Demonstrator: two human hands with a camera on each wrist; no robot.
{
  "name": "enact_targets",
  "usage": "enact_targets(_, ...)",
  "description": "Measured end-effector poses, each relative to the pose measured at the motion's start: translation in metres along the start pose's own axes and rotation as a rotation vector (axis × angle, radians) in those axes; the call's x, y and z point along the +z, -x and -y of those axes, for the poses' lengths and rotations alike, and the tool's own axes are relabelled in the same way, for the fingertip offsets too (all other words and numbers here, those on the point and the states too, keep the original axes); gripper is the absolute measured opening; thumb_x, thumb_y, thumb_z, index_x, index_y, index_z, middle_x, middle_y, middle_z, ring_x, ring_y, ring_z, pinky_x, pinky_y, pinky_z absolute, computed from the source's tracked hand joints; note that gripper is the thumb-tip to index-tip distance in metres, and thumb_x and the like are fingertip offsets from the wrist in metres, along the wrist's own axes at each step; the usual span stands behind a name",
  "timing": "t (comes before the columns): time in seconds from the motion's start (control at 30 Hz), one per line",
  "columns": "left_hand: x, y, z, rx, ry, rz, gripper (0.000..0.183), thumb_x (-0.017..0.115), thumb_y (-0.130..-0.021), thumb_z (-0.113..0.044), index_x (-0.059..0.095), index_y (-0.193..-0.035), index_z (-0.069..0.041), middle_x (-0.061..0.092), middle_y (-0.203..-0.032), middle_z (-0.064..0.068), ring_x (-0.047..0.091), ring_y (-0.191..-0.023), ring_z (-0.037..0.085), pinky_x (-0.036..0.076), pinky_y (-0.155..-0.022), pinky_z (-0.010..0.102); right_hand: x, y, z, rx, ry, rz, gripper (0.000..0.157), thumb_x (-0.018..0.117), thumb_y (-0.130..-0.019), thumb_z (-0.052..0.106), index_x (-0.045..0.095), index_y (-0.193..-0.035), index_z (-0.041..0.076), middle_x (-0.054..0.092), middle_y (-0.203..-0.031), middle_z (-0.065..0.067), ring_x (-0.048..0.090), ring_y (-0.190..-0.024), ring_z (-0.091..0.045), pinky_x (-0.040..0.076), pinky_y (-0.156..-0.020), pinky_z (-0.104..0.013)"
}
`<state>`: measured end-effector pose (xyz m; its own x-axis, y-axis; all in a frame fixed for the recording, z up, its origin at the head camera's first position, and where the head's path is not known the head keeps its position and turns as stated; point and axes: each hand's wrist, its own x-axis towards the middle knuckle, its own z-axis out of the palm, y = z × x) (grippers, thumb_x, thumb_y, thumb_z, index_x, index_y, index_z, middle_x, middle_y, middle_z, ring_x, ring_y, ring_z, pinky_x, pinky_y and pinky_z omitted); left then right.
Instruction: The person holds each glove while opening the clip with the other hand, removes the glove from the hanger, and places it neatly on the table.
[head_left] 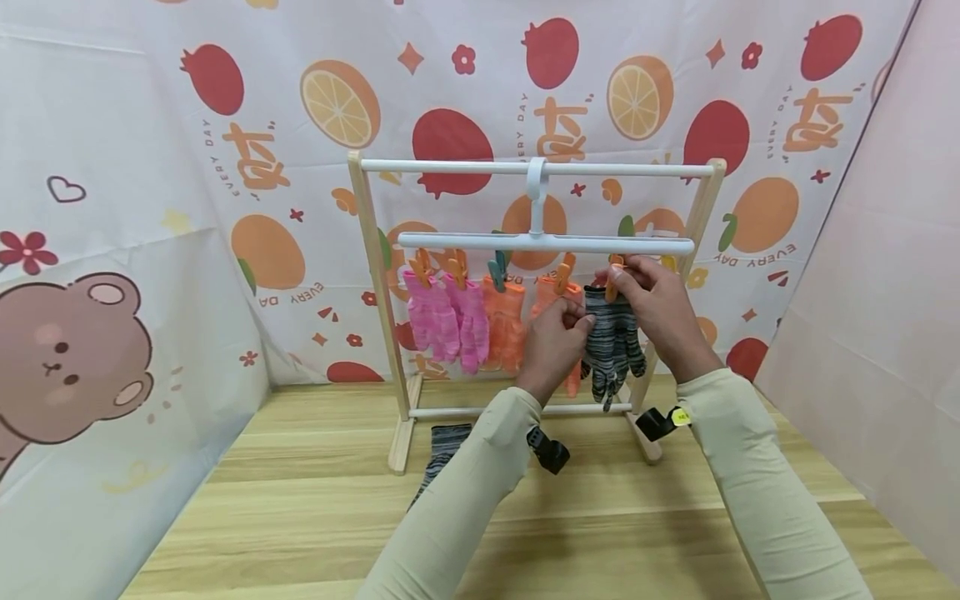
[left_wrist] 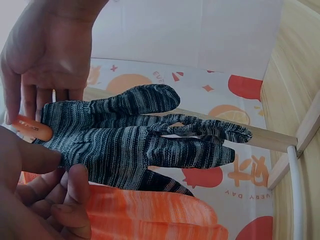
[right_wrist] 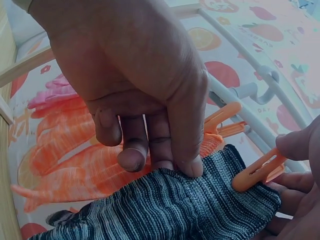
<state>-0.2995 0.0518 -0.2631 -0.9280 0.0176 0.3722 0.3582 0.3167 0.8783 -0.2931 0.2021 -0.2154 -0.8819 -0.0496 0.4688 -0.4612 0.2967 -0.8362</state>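
A black-and-grey striped knit glove (head_left: 611, 342) hangs fingers down at the right part of the white hanger (head_left: 480, 242). My left hand (head_left: 553, 346) pinches the glove's side edge near the cuff, thumb against the knit in the left wrist view. At the cuff, my right hand (head_left: 667, 312) squeezes an orange clothespin (right_wrist: 257, 171) between thumb and fingers. The pin's tip lies over the cuff (right_wrist: 227, 167). Close beside the left hand hangs an orange glove (left_wrist: 150, 212), partly hidden behind that hand in the head view.
Further left, pink gloves (head_left: 431, 321) and another orange glove (head_left: 504, 325) hang from clothespins. The hanger hooks over a wooden rack's white top bar (head_left: 450, 167). A second striped glove (head_left: 447, 440) lies on the table (head_left: 300, 500), partly behind the left sleeve. A yellow clip (head_left: 668, 262) shows beyond the right hand.
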Motion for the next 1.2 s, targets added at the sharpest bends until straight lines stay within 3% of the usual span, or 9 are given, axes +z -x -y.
enact_targets(0.4, 0.0015, 0.0006, -0.0021, 0.040, -0.008, 0.016, 0.014, 0.068, -0.100, -0.024, 0.070, -0.101, -0.010, 0.065, -0.083, -0.002, 0.057, -0.067, 0.011, 0.046, -0.059, 0.025, -0.0004, -0.0001, -0.0005, -0.060, 0.008, -0.050, 0.043, 0.057, -0.106, 0.031, 0.062, -0.136, 0.000, 0.070, -0.121, -0.019, 0.054, -0.125, -0.019, 0.035, -0.113, -0.048)
enact_targets(0.6, 0.0017, 0.0023, -0.0030, 0.044, -0.023, 0.004, 0.012, 0.067, -0.100, -0.023, 0.069, -0.099, -0.011, 0.064, -0.084, -0.003, 0.056, -0.070, 0.012, 0.046, -0.060, 0.026, 0.0013, -0.0006, -0.0011, -0.067, -0.023, -0.071, 0.040, 0.057, -0.106, 0.028, 0.065, -0.133, 0.000, 0.069, -0.120, -0.022, 0.058, -0.119, -0.018, 0.042, -0.108, -0.042)
enact_targets(0.93, 0.0008, 0.0047, 0.0006, 0.085, -0.063, -0.026, 0.012, 0.068, -0.099, -0.024, 0.070, -0.097, -0.012, 0.064, -0.083, -0.004, 0.056, -0.072, 0.012, 0.046, -0.063, 0.027, 0.0050, -0.0006, -0.0022, -0.076, -0.002, -0.128, 0.038, 0.058, -0.105, 0.028, 0.068, -0.130, 0.001, 0.074, -0.108, -0.008, 0.061, -0.113, -0.016, 0.047, -0.101, -0.035)
enact_targets(1.2, -0.0012, 0.0076, 0.0034, 0.096, -0.060, -0.008, 0.011, 0.068, -0.100, -0.023, 0.069, -0.098, -0.012, 0.063, -0.083, -0.004, 0.056, -0.072, 0.012, 0.045, -0.064, 0.028, 0.0053, -0.0001, -0.0019, -0.074, 0.005, -0.152, 0.038, 0.059, -0.104, 0.029, 0.068, -0.130, 0.003, 0.074, -0.111, -0.012, 0.059, -0.114, -0.013, 0.047, -0.098, -0.035)
